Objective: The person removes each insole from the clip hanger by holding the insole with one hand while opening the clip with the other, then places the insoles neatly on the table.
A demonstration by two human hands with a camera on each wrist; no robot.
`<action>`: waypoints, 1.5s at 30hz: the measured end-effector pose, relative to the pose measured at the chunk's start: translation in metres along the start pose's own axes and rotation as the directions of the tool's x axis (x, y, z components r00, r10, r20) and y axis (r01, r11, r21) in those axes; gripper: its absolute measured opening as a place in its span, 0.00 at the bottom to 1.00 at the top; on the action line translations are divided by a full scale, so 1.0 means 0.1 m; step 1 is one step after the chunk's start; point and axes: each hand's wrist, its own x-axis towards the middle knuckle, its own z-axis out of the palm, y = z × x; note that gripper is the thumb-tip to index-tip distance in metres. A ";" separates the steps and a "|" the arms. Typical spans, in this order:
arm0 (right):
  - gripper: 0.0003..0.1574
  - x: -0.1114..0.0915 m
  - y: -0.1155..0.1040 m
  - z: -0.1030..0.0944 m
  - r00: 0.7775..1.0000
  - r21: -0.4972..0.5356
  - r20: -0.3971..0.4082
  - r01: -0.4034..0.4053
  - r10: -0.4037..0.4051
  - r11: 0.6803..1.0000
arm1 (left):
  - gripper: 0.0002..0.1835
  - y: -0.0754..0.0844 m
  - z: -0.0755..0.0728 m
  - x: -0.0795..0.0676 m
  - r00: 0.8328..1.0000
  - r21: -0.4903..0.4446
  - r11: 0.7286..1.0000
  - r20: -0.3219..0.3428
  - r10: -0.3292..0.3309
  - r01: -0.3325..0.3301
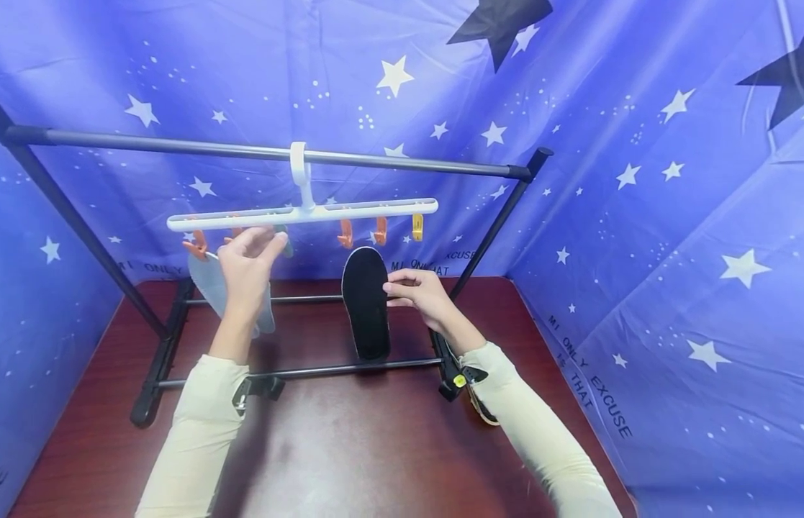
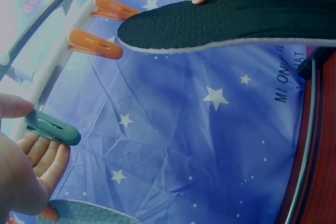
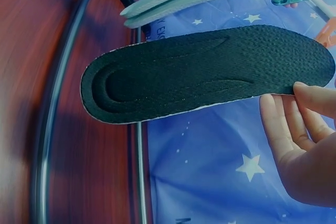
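Note:
My right hand (image 1: pixel 427 296) pinches a black shoe insole (image 1: pixel 366 306) by its side edge, thumb on one face and fingers behind. The insole hangs upright below the orange clips (image 1: pixel 381 232), apart from them in the head view. At the white clip hanger (image 1: pixel 246 218), my left hand (image 1: pixel 246 262) has its thumb and fingers around a green clip (image 2: pixel 55 128). Grey insoles (image 3: pixel 184 1) hang to the left, partly behind the left hand in the head view. An orange clip (image 1: pixel 196 246) is at their top.
The hanger hooks over the top bar (image 1: pixel 402 160) of a black rack standing on a red-brown table (image 1: pixel 350 446). A yellow clip (image 1: pixel 417 227) is at the hanger's right end. Blue star-patterned cloth (image 1: pixel 667 237) surrounds the table. A dark item (image 1: pixel 484 410) lies partly hidden under the right forearm.

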 end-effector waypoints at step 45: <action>0.08 -0.50 0.03 -1.22 0.984 -0.063 -0.155 -0.103 0.092 0.993 | 0.15 0.01 0.00 -0.01 0.999 0.012 0.999 0.016 0.042 -0.043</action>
